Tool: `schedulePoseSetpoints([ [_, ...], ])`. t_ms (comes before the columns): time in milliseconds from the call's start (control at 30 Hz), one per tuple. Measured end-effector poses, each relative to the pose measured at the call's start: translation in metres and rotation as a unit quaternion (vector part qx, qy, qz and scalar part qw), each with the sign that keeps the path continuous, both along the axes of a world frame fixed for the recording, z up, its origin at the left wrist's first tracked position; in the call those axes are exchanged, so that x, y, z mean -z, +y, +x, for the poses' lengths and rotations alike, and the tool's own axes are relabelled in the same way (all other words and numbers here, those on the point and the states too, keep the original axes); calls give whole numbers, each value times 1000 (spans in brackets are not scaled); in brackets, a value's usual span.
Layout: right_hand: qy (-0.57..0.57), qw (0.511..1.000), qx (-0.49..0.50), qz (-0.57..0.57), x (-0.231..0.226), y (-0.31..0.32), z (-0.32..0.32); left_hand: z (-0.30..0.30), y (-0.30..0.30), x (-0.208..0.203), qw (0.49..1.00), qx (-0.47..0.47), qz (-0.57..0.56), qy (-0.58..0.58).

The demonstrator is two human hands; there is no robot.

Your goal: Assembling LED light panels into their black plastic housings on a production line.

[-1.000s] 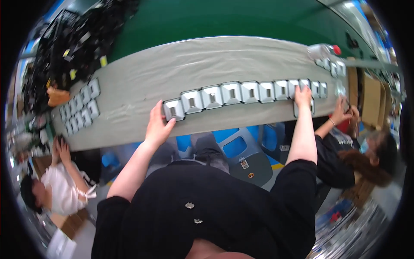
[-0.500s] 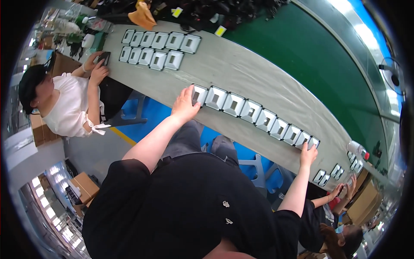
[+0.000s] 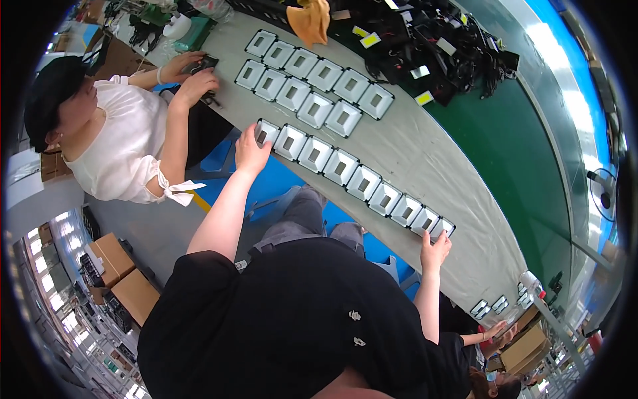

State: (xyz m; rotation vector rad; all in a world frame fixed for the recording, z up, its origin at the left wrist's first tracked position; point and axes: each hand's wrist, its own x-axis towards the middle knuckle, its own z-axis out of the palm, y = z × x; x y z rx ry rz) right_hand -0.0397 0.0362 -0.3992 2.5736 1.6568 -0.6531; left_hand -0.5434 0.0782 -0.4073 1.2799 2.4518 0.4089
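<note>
A long row of silver-white lamp housings [image 3: 341, 166] with black corners, like small floodlights, lies edge to edge on the grey-covered table [image 3: 458, 193]. My left hand [image 3: 252, 153] grips the housing at the row's left end, with thumb and fingers along its sides. At the right end, my right hand [image 3: 435, 251] has its fingers on the last housing [image 3: 443, 229]. The row is held between both hands. Each housing has an open tray shape with a darker rectangle in the middle.
Two more rows of housings [image 3: 292, 93] lie beyond, at the far left. Black cabled parts [image 3: 425, 46] and an orange cloth [image 3: 309, 20] sit at the back. A co-worker in white [image 3: 126, 139] handles a dark part [image 3: 203, 64] at left. Another person's hand [image 3: 495, 329] is at lower right.
Both hands and the row between them have moved left along the table, beside the two far rows. The view has shifted too, showing more of the black parts.
</note>
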Motion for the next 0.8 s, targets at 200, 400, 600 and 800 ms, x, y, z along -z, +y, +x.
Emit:
schedulePoseSetpoints([
  [200,36,999,-2,-41,-9,11,-75,-72,24,10,999,-26,37,23],
  [400,57,996,13,-60,-11,25,-124,-117,62,13,998,-31,44,27],
  [600,42,996,19,-79,-13,51,-143,-127,91,12,998,-37,10,40],
  [800,62,993,79,-56,-21,68,-119,-113,113,25,999,4,-32,41],
])
